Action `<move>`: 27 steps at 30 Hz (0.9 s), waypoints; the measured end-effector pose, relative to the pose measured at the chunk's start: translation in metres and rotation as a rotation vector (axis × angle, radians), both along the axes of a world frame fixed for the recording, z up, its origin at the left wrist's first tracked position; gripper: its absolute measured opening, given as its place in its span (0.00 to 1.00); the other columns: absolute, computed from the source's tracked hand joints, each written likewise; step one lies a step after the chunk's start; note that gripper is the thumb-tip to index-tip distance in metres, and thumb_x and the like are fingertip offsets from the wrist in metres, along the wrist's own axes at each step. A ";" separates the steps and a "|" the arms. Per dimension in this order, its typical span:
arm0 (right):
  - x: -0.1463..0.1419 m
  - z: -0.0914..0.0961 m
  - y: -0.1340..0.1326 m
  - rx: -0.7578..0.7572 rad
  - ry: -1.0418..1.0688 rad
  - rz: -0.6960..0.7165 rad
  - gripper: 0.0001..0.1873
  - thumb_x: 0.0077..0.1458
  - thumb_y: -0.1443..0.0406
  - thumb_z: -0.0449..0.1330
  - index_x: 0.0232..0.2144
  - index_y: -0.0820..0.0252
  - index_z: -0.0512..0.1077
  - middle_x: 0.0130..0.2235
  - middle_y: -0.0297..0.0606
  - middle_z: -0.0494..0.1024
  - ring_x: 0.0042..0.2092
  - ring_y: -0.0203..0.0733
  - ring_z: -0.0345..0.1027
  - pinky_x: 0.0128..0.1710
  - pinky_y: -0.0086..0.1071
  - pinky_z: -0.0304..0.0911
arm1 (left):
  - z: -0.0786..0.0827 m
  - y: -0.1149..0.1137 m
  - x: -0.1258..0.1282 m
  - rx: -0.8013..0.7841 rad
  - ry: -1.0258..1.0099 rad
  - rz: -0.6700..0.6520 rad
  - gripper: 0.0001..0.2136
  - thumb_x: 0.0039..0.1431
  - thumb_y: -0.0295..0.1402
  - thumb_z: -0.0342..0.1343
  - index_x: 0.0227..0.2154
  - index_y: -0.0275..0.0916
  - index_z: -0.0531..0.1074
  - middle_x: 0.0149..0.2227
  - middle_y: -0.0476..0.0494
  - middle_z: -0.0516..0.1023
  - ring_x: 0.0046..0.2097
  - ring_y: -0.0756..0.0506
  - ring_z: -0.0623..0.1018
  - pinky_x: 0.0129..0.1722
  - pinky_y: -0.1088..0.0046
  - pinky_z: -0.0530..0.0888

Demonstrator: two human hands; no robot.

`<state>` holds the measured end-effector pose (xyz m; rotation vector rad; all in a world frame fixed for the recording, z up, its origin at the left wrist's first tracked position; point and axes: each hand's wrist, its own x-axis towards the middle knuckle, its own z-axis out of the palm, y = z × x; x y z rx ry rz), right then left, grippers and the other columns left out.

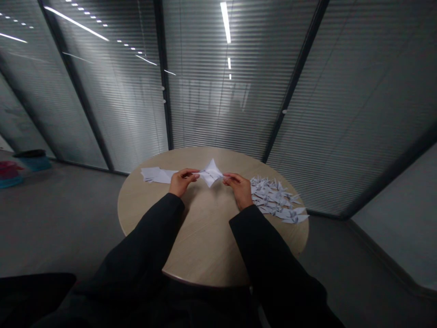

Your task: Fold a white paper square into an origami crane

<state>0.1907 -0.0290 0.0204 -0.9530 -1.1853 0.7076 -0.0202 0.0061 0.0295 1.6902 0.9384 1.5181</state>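
Now the left hand (180, 182) and the right hand (241, 189), each drawn into a narrow pinch, hold opposite sides of a folded white paper (210, 173) between them. Flat paper sheets (157, 175) lie just left of the left hand; right of the right hand, folded paper pieces (273, 198) heap on the table (205, 241).

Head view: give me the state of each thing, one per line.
Held paper: creased, stretched between both hands
Left hand: pinching the paper's left end
Right hand: pinching its right end
Paper sheets: lying overlapped
Folded papers: heaped loosely
Blinds: lowered
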 end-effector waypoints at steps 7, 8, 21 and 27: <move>0.000 0.000 0.001 -0.006 -0.035 -0.037 0.15 0.40 0.57 0.65 0.31 0.60 0.77 0.31 0.38 0.79 0.32 0.39 0.71 0.37 0.36 0.68 | -0.003 0.001 -0.001 0.078 0.060 0.106 0.12 0.45 0.39 0.62 0.30 0.37 0.78 0.29 0.44 0.79 0.31 0.47 0.75 0.34 0.70 0.70; 0.000 0.000 0.000 -0.005 -0.050 -0.044 0.15 0.40 0.57 0.65 0.31 0.60 0.77 0.32 0.39 0.79 0.32 0.39 0.71 0.37 0.36 0.68 | -0.003 0.001 -0.001 0.092 0.067 0.125 0.11 0.45 0.39 0.62 0.29 0.38 0.78 0.31 0.43 0.79 0.33 0.47 0.75 0.36 0.70 0.70; 0.002 -0.001 0.002 -0.025 -0.058 -0.086 0.18 0.39 0.55 0.65 0.31 0.61 0.78 0.31 0.39 0.79 0.31 0.38 0.70 0.34 0.34 0.67 | -0.001 0.003 -0.005 0.158 0.097 0.092 0.09 0.46 0.37 0.62 0.31 0.40 0.79 0.33 0.42 0.79 0.38 0.45 0.74 0.41 0.67 0.69; 0.003 0.000 0.001 -0.032 -0.012 -0.073 0.19 0.37 0.55 0.66 0.31 0.61 0.78 0.31 0.39 0.79 0.32 0.39 0.70 0.35 0.34 0.67 | 0.001 0.002 -0.007 0.076 0.019 0.020 0.12 0.44 0.38 0.63 0.32 0.39 0.79 0.30 0.43 0.78 0.33 0.47 0.74 0.38 0.68 0.70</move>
